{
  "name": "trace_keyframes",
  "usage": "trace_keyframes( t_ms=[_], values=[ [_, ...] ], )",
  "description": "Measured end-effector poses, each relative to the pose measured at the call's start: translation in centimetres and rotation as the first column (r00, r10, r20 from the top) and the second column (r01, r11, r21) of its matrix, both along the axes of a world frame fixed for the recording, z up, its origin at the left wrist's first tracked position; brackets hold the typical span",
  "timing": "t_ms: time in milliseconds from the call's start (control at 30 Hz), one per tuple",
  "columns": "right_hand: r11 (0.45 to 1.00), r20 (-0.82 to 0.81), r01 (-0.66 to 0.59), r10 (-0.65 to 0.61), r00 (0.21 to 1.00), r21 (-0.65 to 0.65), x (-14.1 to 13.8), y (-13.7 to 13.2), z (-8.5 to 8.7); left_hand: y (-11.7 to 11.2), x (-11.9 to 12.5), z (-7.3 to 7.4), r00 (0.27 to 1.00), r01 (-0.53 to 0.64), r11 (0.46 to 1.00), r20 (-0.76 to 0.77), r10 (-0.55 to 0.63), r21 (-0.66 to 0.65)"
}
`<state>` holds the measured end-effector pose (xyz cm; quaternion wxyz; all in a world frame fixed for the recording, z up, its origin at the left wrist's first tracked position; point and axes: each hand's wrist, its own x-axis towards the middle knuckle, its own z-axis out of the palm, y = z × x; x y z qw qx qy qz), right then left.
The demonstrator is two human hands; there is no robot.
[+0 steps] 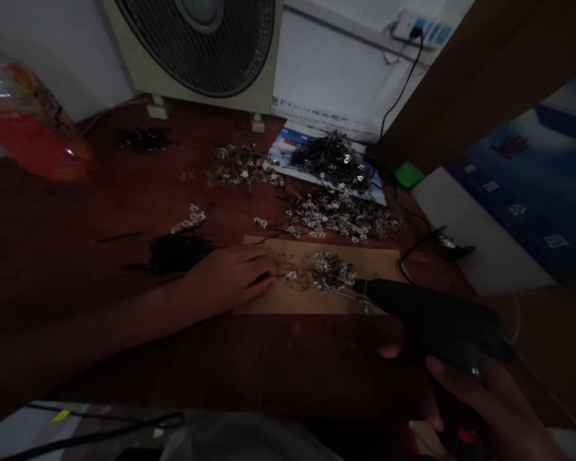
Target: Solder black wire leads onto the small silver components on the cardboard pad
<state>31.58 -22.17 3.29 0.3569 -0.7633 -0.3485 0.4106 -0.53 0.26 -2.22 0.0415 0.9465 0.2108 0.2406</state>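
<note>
My left hand [233, 275] is closed in a pinch on a thin dark stem. At the stem's right end sits a small whitish, flower-like tip [291, 275], over a brown paper sheet [254, 302]. My right hand [489, 390] grips the handle of a black glue gun [432, 314], its nozzle pointing left. Just beyond the nozzle lies a small heap of silvery pieces [333, 270] on the paper. A bundle of dark stems [175, 251] lies close behind my left wrist. Dim light hides fine detail.
Heaps of silvery-tipped stems [340, 214] spread behind the paper, some on a printed sheet [282, 150]. A box fan [139, 70] stands at the back. At left is a red-orange package [33, 137]. A black cord [415, 246] runs along the right, near pliers-like tools [454, 246].
</note>
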Motion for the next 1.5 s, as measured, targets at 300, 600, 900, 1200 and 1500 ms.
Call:
trace_keyframes(
  t_ms=[300,600,900,1200,1500],
  values=[
    [0.995,-0.207,0.078,-0.064,0.976,0.056,-1.5,0.3,0.7,0.5,0.3,0.9,0.999,-0.042,0.999,-0.016,0.042,-0.029],
    [0.992,-0.217,0.092,-0.071,0.974,0.092,-1.3,0.2,0.5,5.9,3.4,2.9,0.986,-0.148,0.989,-0.075,0.149,0.024],
    [0.982,-0.281,0.048,0.005,0.960,0.181,-1.6,0.7,0.0,5.6,1.4,2.7,0.928,-0.268,0.962,-0.285,0.241,-0.059],
    [0.979,-0.291,0.044,0.016,0.957,0.199,-1.0,0.6,-0.7,6.9,2.6,2.5,0.892,-0.293,0.953,-0.379,0.246,-0.072],
    [0.980,-0.278,0.041,0.015,0.960,0.196,-0.8,0.5,-1.0,9.5,5.9,3.4,0.912,-0.290,0.953,-0.328,0.247,-0.089]
  ],
)
